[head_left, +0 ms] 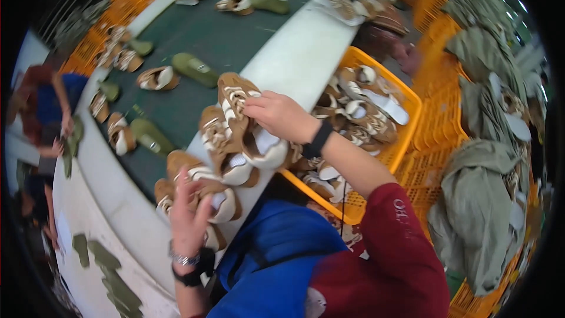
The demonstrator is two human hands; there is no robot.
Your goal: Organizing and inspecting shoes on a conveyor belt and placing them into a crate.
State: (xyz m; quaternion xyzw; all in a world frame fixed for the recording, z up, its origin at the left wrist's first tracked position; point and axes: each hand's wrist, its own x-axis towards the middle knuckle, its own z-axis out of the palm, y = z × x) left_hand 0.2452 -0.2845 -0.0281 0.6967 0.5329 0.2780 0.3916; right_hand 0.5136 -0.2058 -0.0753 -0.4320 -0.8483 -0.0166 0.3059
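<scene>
Tan and cream lace-up sneakers stand in a row on the white ledge along the conveyor. My right hand point(276, 115) has its fingers closed on the upper of a sneaker point(265, 147), around its laces and tongue. Just left of it sits a second sneaker point(215, 135), pressed close against the first. My left hand point(189, 215) is over the nearer sneakers, thumb and fingers apart. Beside it is another sneaker point(223, 203); whether the hand touches it I cannot tell. Part of the nearest shoes is hidden behind my left hand.
A green conveyor belt point(194, 32) carries sneakers and olive shoe lasts point(194, 69). At right stands a yellow crate point(415, 106) full of sneakers, beside stacked orange crates draped with grey-green cloth point(477, 200). Across the belt, a co-worker's hands point(65, 132) hold an olive piece.
</scene>
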